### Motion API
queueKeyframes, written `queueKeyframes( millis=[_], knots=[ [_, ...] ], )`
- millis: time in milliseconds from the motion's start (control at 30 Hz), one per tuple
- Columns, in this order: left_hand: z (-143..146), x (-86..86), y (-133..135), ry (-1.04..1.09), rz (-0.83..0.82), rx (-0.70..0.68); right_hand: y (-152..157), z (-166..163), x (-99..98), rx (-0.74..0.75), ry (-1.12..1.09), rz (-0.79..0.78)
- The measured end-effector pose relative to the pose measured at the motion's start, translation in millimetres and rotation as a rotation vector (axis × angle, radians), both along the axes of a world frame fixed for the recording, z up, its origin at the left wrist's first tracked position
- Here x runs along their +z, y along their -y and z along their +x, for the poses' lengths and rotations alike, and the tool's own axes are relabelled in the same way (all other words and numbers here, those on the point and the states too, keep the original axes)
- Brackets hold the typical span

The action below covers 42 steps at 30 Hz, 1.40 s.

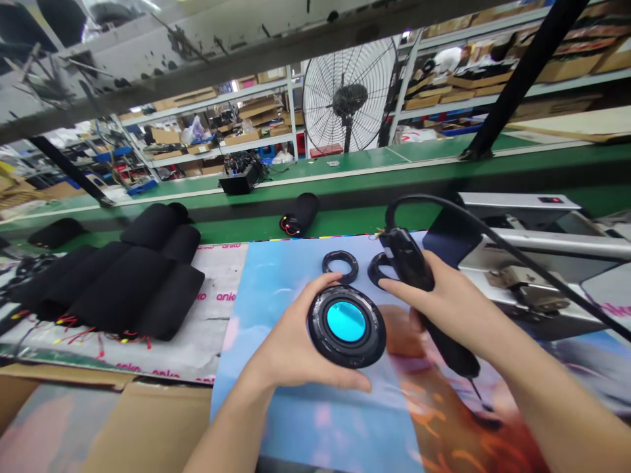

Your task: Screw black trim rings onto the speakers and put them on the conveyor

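Note:
My left hand point(290, 341) is wrapped round a round black part with a bright cyan centre point(346, 324), holding it just above a printed blue and orange sheet point(315, 420). My right hand point(444, 302) grips a black corded power screwdriver point(419, 282), its bit pointing down toward me at the lower right. The tool's body lies close beside the round part's right edge. Two black rings, one point(340, 265) and another partly hidden behind the tool point(378, 269), lie on the sheet just beyond.
Several black fabric-covered cylinders point(118, 282) with red wires lie at the left. Another one point(300, 213) lies on the green conveyor belt point(345, 190). A grey metal machine point(532, 263) stands at the right. Cardboard point(123, 420) covers the near left. A fan point(350, 98) and shelves stand behind.

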<state>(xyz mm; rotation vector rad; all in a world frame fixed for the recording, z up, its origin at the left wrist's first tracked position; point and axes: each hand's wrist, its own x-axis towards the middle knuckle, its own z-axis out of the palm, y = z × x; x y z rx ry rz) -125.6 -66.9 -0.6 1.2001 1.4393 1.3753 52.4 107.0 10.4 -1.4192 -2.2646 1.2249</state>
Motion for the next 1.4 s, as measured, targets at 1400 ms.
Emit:
queueKeyframes(
  millis=[1400],
  knots=[
    [32.6, -18.6, -3.0, -0.298, 0.251, -0.024, 29.3, 15.2, 8.3, 0.116, -0.531, -0.617]
  ],
)
